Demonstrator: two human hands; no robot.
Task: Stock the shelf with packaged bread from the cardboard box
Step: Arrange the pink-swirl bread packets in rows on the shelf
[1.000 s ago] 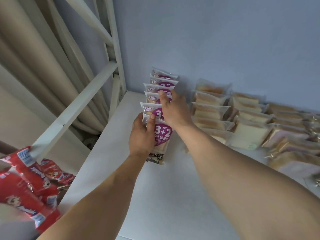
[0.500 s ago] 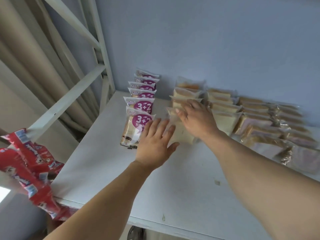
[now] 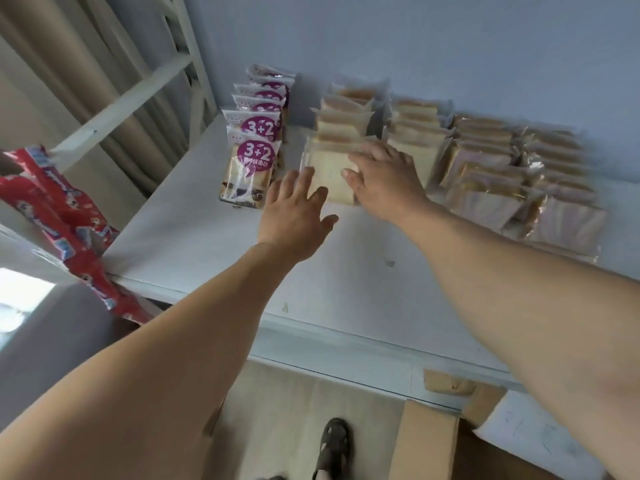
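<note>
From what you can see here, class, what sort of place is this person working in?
Probably a small shop or its stockroom. Packaged bread stands in neat rows on a white shelf, purple "3+2" packs form their own row at the left, and an open cardboard box sits on the floor below.

Shelf (image 3: 194,244) loaded along back wall. Printed bread packs (image 3: 254,147) lined front to back at 11 o'clock; clear bread packs (image 3: 481,161) ranged in rows to right, toward 1 o'clock. Left hand (image 3: 294,213) and right hand (image 3: 384,181) placed on front pack (image 3: 329,171) at 12 o'clock. Snack bags (image 3: 59,216) hung at 9 o'clock. Cardboard box (image 3: 429,441) set below shelf at 5 o'clock.
</note>
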